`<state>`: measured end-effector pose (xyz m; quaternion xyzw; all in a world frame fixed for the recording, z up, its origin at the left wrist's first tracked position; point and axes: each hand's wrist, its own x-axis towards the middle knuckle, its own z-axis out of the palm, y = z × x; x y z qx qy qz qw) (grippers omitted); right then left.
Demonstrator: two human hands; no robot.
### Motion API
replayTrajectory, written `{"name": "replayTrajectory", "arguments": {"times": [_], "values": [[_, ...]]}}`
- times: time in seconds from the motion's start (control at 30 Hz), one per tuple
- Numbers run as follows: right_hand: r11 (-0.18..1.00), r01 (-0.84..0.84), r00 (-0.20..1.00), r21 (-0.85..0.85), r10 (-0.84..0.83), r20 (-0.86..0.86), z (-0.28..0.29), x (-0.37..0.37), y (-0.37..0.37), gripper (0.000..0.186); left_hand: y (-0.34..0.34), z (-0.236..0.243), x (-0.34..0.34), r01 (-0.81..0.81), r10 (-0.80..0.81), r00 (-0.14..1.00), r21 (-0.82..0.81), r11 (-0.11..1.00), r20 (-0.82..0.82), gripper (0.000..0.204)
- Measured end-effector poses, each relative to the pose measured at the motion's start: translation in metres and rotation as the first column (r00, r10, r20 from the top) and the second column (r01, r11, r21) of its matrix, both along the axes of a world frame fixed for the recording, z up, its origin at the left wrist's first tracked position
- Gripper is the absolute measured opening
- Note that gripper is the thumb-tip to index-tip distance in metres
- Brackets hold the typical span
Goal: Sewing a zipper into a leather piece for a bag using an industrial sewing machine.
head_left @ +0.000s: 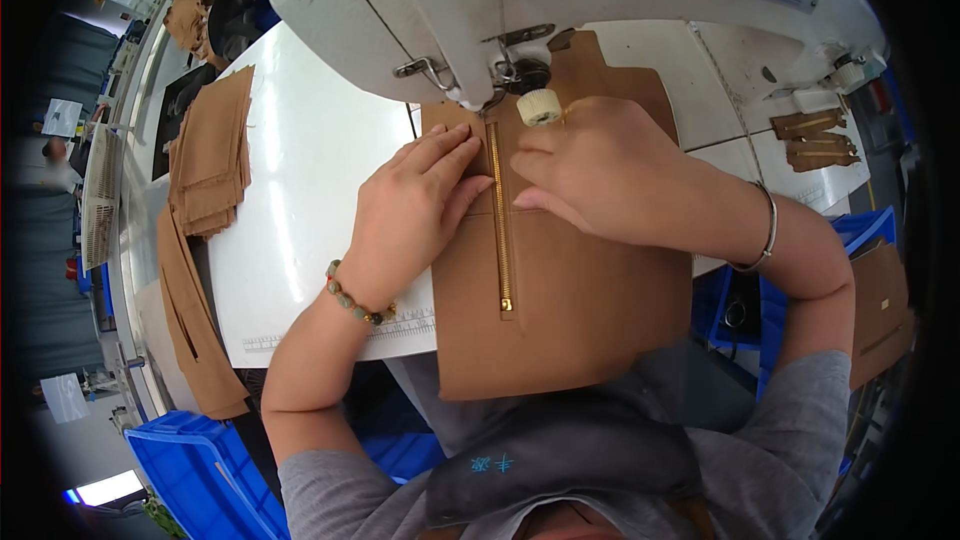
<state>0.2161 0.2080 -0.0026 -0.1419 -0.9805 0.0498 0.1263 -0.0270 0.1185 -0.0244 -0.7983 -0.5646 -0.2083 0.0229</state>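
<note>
With the gold-toothed zipper [503,230] as the middle of the dial, the white sewing machine [420,20] stands at twelve o'clock, its needle area just above the zipper's top end. The zipper lies lengthwise in a slot in the brown panel [610,290], its pull at the six o'clock end; the panel rests on the white table [300,240] and overhangs its near edge. At nine o'clock the left hand [412,200] lies on the panel, palm down, fingers extended and thumb apart, gripping nothing. At two o'clock the right hand [600,170] is on the panel with fingers bent; whether it pinches the cloth, I cannot tell. Stacked brown pieces [212,155] lie between nine and ten, a slit brown strip [185,320] at eight, a blue bin [205,470] between seven and eight, and short zipper pieces [822,152] between two and three.
</note>
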Motion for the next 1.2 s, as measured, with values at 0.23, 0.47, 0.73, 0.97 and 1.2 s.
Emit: {"name": "replayTrajectory", "arguments": {"times": [0.23,0.47,0.73,0.97,1.2], "values": [[0.996,0.083,0.995,0.013,-0.082,-0.063,-0.025,-0.007,-0.001,0.074,-0.01,0.004,-0.005,0.036,-0.021,0.996,-0.173,0.984,0.087,0.056],[0.999,0.036,0.997,0.0,-0.036,-0.068,-0.026,-0.003,0.008,0.073,-0.019,-0.005,0.008,0.006,-0.012,0.999,-0.116,0.993,-0.046,0.07],[1.0,0.021,0.996,-0.007,-0.022,-0.081,-0.027,-0.002,0.008,0.07,-0.019,-0.011,0.012,0.019,-0.021,0.999,-0.053,0.998,-0.042,0.07],[0.98,0.072,0.992,0.185,-0.05,-0.12,-0.019,-0.006,0.006,0.082,-0.012,-0.005,0.008,0.059,-0.061,0.998,-0.054,0.997,-0.032,0.067],[0.972,0.221,0.973,0.076,-0.225,0.053,-0.012,-0.006,0.004,0.092,-0.009,-0.001,0.004,0.079,-0.08,0.997,-0.073,0.994,-0.015,0.068]]}}
